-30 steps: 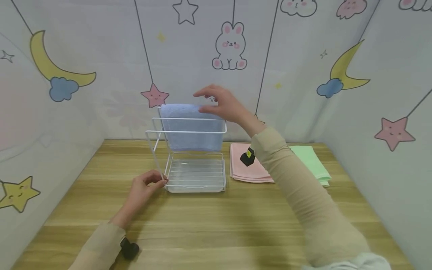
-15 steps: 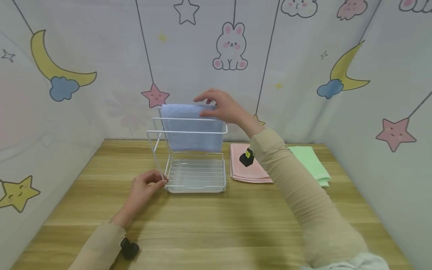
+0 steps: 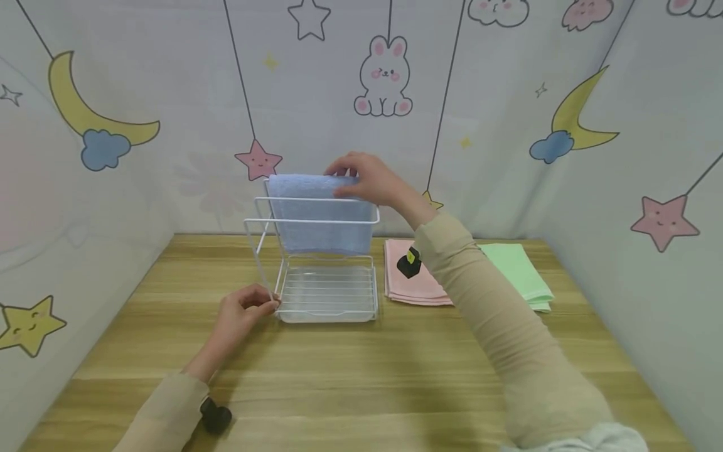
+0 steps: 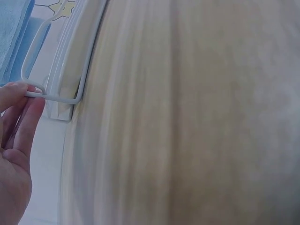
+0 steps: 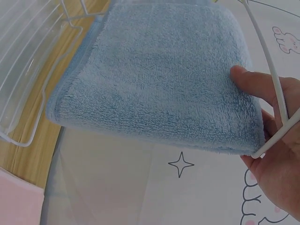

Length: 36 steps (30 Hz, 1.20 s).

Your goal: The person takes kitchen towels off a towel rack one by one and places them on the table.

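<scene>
A white wire rack [image 3: 310, 221] stands on the table with a clear tray [image 3: 330, 319] at its base. Over its rear top bar hangs a folded light blue towel [image 3: 322, 240]. My left hand [image 3: 240, 317] pinches the rack's lower left front wire between thumb and fingers, as the left wrist view also shows. At the towel's upper right end, my right hand [image 3: 375, 179] has its thumb on the front face and its fingers curled over behind. In the right wrist view the thumb [image 5: 253, 83] touches the terry cloth; the fingers are partly hidden behind towel and wire.
To the right of the rack lies a folded pink towel [image 3: 415, 285], partly under my right forearm. Beyond it is a folded green towel [image 3: 516, 273]. A patterned curtain [image 3: 316, 94] closes off the back and sides of the wooden table [image 3: 316, 383].
My right hand has come down from just above the blue towel onto its upper right end, and its fingers have curled in. My left hand has stayed at the rack's wire.
</scene>
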Motion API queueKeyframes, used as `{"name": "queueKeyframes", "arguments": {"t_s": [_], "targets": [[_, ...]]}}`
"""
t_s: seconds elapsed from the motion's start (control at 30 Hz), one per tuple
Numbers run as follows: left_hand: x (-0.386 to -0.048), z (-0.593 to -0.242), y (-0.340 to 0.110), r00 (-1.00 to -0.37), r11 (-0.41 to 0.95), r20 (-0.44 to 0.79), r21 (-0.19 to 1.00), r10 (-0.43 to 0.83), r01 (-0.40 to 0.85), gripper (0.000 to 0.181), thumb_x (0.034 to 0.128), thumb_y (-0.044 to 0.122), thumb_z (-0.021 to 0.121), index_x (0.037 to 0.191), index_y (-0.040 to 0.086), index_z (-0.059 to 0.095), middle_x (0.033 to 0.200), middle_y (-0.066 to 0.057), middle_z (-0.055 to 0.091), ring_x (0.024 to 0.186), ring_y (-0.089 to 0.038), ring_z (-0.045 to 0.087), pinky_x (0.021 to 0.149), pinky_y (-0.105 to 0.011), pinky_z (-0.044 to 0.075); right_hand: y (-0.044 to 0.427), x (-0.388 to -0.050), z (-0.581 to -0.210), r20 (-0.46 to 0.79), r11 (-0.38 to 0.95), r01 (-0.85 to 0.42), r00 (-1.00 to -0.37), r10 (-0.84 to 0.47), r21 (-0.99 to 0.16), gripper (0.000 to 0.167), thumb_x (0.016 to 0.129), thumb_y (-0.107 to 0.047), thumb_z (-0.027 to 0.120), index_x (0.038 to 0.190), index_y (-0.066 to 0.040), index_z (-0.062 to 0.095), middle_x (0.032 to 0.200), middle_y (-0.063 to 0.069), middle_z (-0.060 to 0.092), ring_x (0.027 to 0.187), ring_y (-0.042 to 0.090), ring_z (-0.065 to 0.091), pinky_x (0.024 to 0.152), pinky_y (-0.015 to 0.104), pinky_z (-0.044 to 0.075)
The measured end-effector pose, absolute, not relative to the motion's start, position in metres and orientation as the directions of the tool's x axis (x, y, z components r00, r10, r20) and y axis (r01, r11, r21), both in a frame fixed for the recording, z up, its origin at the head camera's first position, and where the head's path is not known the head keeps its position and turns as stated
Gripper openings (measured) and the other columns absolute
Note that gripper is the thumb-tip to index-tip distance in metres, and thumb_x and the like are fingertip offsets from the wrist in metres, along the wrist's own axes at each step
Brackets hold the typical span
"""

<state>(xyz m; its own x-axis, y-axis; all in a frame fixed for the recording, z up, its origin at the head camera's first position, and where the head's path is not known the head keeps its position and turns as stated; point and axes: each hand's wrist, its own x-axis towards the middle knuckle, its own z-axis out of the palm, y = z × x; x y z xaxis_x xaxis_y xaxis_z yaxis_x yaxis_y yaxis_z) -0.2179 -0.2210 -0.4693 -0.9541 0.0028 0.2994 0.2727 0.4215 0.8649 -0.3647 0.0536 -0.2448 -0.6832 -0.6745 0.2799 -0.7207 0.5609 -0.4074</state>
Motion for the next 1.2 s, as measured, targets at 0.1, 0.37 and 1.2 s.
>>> {"name": "queueKeyframes", "arguments": {"t_s": [0.1, 0.37, 1.2], "targets": [[-0.212, -0.458, -0.217, -0.956, 0.417, 0.295, 0.867, 0.010, 0.272, 0.006, 0.0854, -0.001, 0.073, 0.089, -0.004, 0.068, 0.097, -0.024, 0.074, 0.079, 0.004, 0.066, 0.072, -0.012, 0.054, 0.052, -0.366, -0.245, 0.282, 0.566, -0.721, -0.684, -0.672, -0.399, 0.034, 0.089, -0.017, 0.074, 0.122, -0.010, 0.067, 0.110, 0.007, 0.065, 0.100, 0.019, 0.054, 0.091, 0.034, 0.047], [-0.204, -0.445, -0.213, -0.953, 0.412, 0.303, 0.865, 0.027, 0.287, 0.006, 0.0852, -0.004, 0.071, 0.088, -0.007, 0.067, 0.095, -0.026, 0.073, 0.079, 0.002, 0.067, 0.073, -0.014, 0.056, 0.049, -0.367, -0.247, 0.308, 0.570, -0.728, -0.682, -0.664, -0.382, 0.027, 0.089, -0.013, 0.074, 0.115, -0.006, 0.071, 0.107, 0.009, 0.069, 0.096, 0.020, 0.056, 0.087, 0.032, 0.047], [-0.205, -0.447, -0.216, -0.957, 0.401, 0.287, 0.873, 0.039, 0.278, 0.007, 0.0862, -0.001, 0.072, 0.090, -0.005, 0.068, 0.098, -0.026, 0.073, 0.080, 0.004, 0.067, 0.073, -0.013, 0.057, 0.051, -0.364, -0.255, 0.403, 0.544, -0.727, -0.686, -0.605, -0.420, 0.019, 0.090, -0.014, 0.073, 0.107, -0.008, 0.075, 0.103, 0.005, 0.070, 0.091, 0.016, 0.058, 0.081, 0.027, 0.050]]}}
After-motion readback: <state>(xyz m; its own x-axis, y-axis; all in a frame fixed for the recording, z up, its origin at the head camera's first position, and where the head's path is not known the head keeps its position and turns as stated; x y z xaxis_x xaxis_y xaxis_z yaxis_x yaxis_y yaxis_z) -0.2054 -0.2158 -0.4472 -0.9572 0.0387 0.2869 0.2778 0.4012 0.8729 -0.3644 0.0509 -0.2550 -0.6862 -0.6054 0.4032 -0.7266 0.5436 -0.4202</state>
